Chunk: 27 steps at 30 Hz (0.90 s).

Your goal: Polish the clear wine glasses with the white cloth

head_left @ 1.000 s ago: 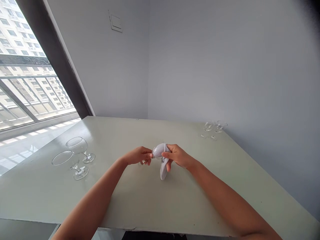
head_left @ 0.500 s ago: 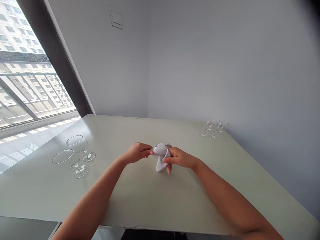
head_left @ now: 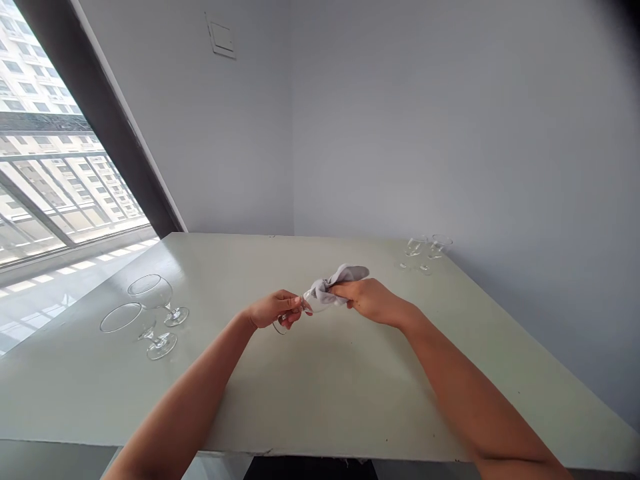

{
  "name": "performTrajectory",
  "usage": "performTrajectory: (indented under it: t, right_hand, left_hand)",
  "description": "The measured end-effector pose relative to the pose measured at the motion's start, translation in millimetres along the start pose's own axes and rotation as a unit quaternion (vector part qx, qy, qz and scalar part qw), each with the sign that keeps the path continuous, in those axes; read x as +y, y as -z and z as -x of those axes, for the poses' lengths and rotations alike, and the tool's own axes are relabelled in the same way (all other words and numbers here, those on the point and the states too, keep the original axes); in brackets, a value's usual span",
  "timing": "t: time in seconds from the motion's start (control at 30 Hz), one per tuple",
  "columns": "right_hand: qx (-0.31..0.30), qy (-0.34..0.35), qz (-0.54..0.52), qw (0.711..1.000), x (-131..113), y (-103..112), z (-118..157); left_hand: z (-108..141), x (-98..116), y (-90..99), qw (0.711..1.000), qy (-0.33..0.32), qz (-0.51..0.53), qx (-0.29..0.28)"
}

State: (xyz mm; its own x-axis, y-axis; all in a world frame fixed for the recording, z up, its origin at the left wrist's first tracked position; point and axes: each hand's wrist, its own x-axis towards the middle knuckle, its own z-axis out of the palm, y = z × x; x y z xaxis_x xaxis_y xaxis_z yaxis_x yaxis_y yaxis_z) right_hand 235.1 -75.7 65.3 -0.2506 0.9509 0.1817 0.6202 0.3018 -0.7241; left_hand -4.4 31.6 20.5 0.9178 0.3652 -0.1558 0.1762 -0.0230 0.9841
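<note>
My left hand [head_left: 280, 310] pinches the stem of a small clear stemmed glass [head_left: 310, 304], tilted with its bowl toward the right. The glass's foot shows just below my left fingers. A pale grey-white cloth [head_left: 350, 272] is bunched in my right hand [head_left: 373, 300], whose fingers push it into the mouth of the glass. One end of the cloth sticks out above my right knuckles. The bowl's rim and my right fingertips are partly hidden by the cloth.
Two larger stemmed glasses, a nearer one [head_left: 161, 346] and a farther one [head_left: 177, 316], stand at the left of the pale table [head_left: 320, 400]. At the far right corner two small stemmed glasses [head_left: 416, 247] stand near the wall [head_left: 450, 133]. A window [head_left: 50, 160] is at left.
The glass has turned so its foot shows below my left hand and its bowl points right. My right hand and the cloth have moved right and up, with the cloth now at the mouth.
</note>
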Motion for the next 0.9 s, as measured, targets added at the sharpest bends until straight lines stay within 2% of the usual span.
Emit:
performTrajectory:
  t: [0.07,0.1,0.17,0.23,0.3,0.37,0.43,0.47,0.57,0.63,0.73,0.77,0.83,0.9]
  right_hand:
    - [0.038,0.009,0.048,0.998,1.1,7.3,-1.9]
    - [0.078,0.014,0.089,0.993,0.4,10.4,-2.7]
    - [0.169,0.008,0.162,0.972,-3.2,13.9,-3.8]
    - [0.208,0.021,0.24,0.948,-9.0,11.6,-4.1]
    - [0.165,0.069,0.297,0.938,-15.4,2.2,-3.8]
    - [0.076,0.127,0.317,0.937,-20.5,-12.5,-3.7]
    - [0.008,0.157,0.307,0.938,-23.6,-28.1,-4.6]
    - [-0.005,0.159,0.297,0.942,-24.6,-34.4,-5.5]
    - [0.022,0.126,0.236,0.963,-26.2,-41.6,-9.1]
    - [0.033,0.089,0.156,0.983,-25.4,-36.0,-11.2]
    - [0.015,0.01,-0.012,1.0,-16.5,-20.2,-13.9]
    - [0.004,-0.021,-0.077,0.997,-10.9,-15.7,-15.2]
    - [-0.006,-0.089,-0.222,0.971,2.7,-11.2,-18.9]
    - [0.014,-0.149,-0.375,0.915,16.0,-14.6,-24.0]
  left_hand:
    - [-2.1,-0.8,0.3,0.999,-0.011,0.004,0.043]
    - [-3.0,-1.2,0.4,0.998,-0.015,0.005,0.065]
    - [-4.7,-2.3,0.1,0.994,-0.017,-0.009,0.107]
    - [-6.9,-3.9,-1.7,0.99,-0.008,-0.039,0.137]
    - [-9.5,-5.9,-5.3,0.984,0.007,-0.086,0.158]
    - [-12.1,-7.9,-10.7,0.97,0.02,-0.161,0.18]
    - [-13.9,-9.5,-16.8,0.934,0.015,-0.278,0.224]
    - [-14.4,-10.0,-19.7,0.905,-0.003,-0.346,0.246]
    - [-13.6,-9.8,-25.8,0.817,-0.089,-0.498,0.276]
    - [-12.3,-8.8,-27.8,0.781,-0.145,-0.543,0.272]
    - [-11.4,-7.5,-29.4,0.744,-0.208,-0.581,0.258]
    - [-11.7,-7.5,-30.0,0.738,-0.223,-0.584,0.253]
    - [-13.4,-8.3,-31.3,0.748,-0.237,-0.567,0.25]
    - [-16.3,-10.4,-32.9,0.773,-0.233,-0.529,0.261]
